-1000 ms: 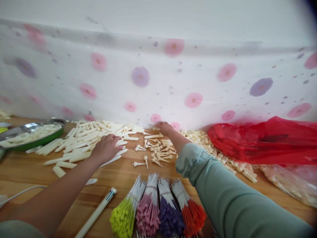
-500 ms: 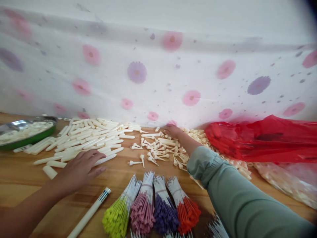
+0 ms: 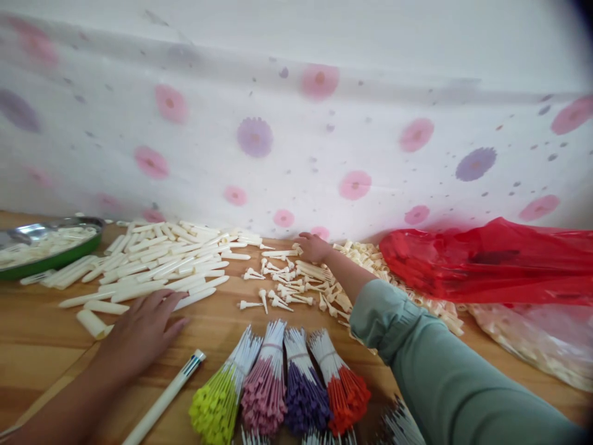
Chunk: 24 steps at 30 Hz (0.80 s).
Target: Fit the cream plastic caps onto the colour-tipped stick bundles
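My left hand [image 3: 146,327] rests with fingers apart at the near edge of a heap of cream pen barrels [image 3: 162,256], holding nothing that I can see. At the back of the table my right hand [image 3: 314,247] reaches over small cream parts beside the wall sheet; its fingertips are too small to show what they touch. Cream pointed pieces [image 3: 282,281] lie scattered just this side of it. An assembled white pen [image 3: 162,398] lies near my left hand. Bundled refills stand out in front: yellow-green [image 3: 215,402], pink [image 3: 265,395], purple [image 3: 306,398] and red [image 3: 347,395].
A green-rimmed metal tray [image 3: 60,253] of cream parts sits at the far left. On the right a red plastic bag [image 3: 500,262] lies over a clear bag [image 3: 537,340]. A flowered sheet [image 3: 287,148] hangs behind the wooden table [image 3: 41,346].
My right hand has shifted slightly left along the back of the table. My left hand has moved a little down and left. The whole view has shifted slightly.
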Motion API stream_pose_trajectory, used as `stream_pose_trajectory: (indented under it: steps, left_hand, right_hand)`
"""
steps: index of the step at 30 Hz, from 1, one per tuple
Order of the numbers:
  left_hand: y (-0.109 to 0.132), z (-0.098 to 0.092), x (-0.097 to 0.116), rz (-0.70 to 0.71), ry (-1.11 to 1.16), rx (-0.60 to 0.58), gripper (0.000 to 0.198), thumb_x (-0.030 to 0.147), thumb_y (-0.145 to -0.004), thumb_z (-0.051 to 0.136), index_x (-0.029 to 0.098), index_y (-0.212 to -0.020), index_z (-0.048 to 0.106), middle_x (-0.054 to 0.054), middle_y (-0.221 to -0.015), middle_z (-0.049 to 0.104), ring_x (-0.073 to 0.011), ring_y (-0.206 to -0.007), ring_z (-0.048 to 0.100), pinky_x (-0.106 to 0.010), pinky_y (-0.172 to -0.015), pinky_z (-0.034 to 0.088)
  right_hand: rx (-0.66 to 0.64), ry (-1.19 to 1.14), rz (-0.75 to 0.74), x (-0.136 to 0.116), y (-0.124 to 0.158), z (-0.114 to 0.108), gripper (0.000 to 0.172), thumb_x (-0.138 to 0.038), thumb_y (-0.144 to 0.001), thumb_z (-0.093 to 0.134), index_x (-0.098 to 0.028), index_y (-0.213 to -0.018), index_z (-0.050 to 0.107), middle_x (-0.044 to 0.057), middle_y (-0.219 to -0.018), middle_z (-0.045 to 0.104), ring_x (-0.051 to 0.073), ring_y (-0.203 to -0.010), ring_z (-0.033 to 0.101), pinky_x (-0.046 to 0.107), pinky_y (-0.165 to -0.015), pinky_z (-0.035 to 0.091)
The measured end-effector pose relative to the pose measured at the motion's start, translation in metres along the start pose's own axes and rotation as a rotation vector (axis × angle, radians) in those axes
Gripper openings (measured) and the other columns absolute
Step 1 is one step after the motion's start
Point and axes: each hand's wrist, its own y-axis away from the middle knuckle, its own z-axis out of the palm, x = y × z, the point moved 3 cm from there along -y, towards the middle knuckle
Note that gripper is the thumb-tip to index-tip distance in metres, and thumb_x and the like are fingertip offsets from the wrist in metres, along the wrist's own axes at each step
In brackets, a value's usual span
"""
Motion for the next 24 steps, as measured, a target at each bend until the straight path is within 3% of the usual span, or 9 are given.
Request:
stream_pose_trajectory:
  steps: [5, 12, 18, 24]
  left_hand:
    - [0.002, -0.006, 0.002, -0.013, -0.037, 0.000, 0.043, 0.043, -0.082, 0.042, 0.021, -0.117, 0.056, -0.013, -0.121, 0.055, -0.0333, -0.113, 0.047, -0.044, -0.094, 0.037]
    - [-0.002, -0.008, 0.020, 0.011, -0.143, 0.013, 0.040, 0.038, -0.086, 0.036, 0.019, -0.113, 0.059, -0.014, -0.117, 0.057, -0.0337, -0.105, 0.049, -0.044, -0.084, 0.039]
    - [-0.004, -0.009, 0.025, -0.015, -0.134, 0.057, 0.035, 0.036, -0.086, 0.036, 0.017, -0.103, 0.060, -0.015, -0.114, 0.057, -0.0330, -0.103, 0.049, -0.043, -0.084, 0.039]
    - [-0.005, -0.021, 0.029, -0.041, -0.195, -0.056, 0.037, 0.037, -0.089, 0.027, 0.019, -0.102, 0.058, -0.011, -0.099, 0.061, -0.0296, -0.094, 0.053, -0.040, -0.078, 0.040]
  right_hand:
    - [-0.028, 0.027, 0.016, -0.015, -0.003, 0.009, 0.034, -0.031, -0.090, 0.052, -0.017, -0.120, 0.051, 0.009, -0.124, 0.051, 0.023, -0.107, 0.053, 0.045, -0.089, 0.045]
    - [-0.036, 0.149, 0.244, 0.012, 0.038, 0.005, 0.031, -0.031, -0.090, 0.052, -0.016, -0.116, 0.053, 0.009, -0.117, 0.055, 0.021, -0.100, 0.057, 0.042, -0.085, 0.048]
    - [-0.047, 0.169, 0.428, 0.023, 0.052, 0.002, 0.029, -0.031, -0.090, 0.052, -0.015, -0.114, 0.054, 0.008, -0.114, 0.056, 0.019, -0.096, 0.058, 0.039, -0.081, 0.050]
    - [0.043, 0.132, 0.460, 0.026, 0.065, -0.028, 0.027, -0.032, -0.091, 0.050, -0.016, -0.112, 0.055, 0.009, -0.114, 0.056, 0.019, -0.096, 0.057, 0.039, -0.082, 0.049]
